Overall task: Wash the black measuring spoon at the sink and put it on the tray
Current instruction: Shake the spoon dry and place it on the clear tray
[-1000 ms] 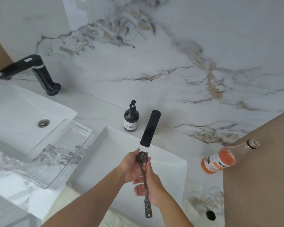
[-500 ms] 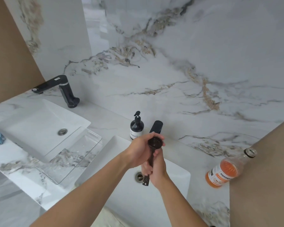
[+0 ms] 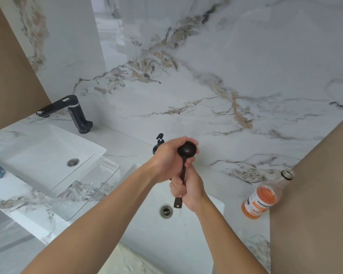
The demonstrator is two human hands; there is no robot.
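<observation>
spoon (image 3: 187, 151) sits over the near sink (image 3: 147, 230), my left hand (image 3: 167, 158) cupping its bowl, my right hand (image 3: 187, 187) clenched on the handle. i'd judge washing underway; the clear tray (image 3: 91, 186) to my left awaits.

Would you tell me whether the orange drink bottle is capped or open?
Open: the orange drink bottle shows a bare, capless mouth at its neck.

A white marble countertop (image 3: 127, 143) is carrying two white basins: one sink (image 3: 38, 155) lying far left, another sink (image 3: 186, 234) sitting near centre. A clear tray (image 3: 83, 186) is resting between them, overlapping the left basin. An orange-drink bottle (image 3: 263, 196) is standing right; a black soap dispenser (image 3: 158, 144) and a black faucet (image 3: 73, 113) are standing at the far edge.
</observation>
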